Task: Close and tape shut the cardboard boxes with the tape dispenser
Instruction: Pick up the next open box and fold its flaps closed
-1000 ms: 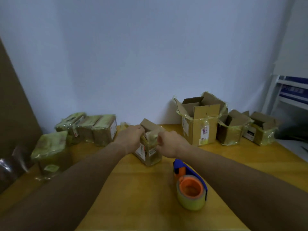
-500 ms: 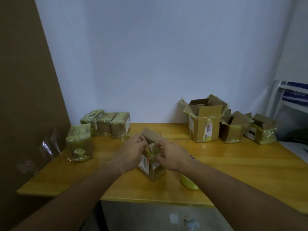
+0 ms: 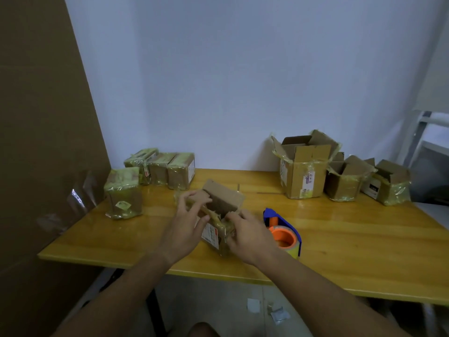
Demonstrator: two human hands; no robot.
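Both my hands, left hand (image 3: 185,227) and right hand (image 3: 247,235), grasp the flaps of a small open box (image 3: 220,215) mid-desk (image 3: 364,251), tape dispenser (image 3: 283,233) idle beside it; four taped boxes (image 3: 155,171) sit left, three open boxes (image 3: 340,176) wait right.

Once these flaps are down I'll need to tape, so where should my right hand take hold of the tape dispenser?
Probably by the blue frame at the far end of the tape dispenser, coming from above. It lies on its side on the table, orange hub facing up, just right of your right hand. The yellowish roll fills the near end, leaving the frame as the graspable part.
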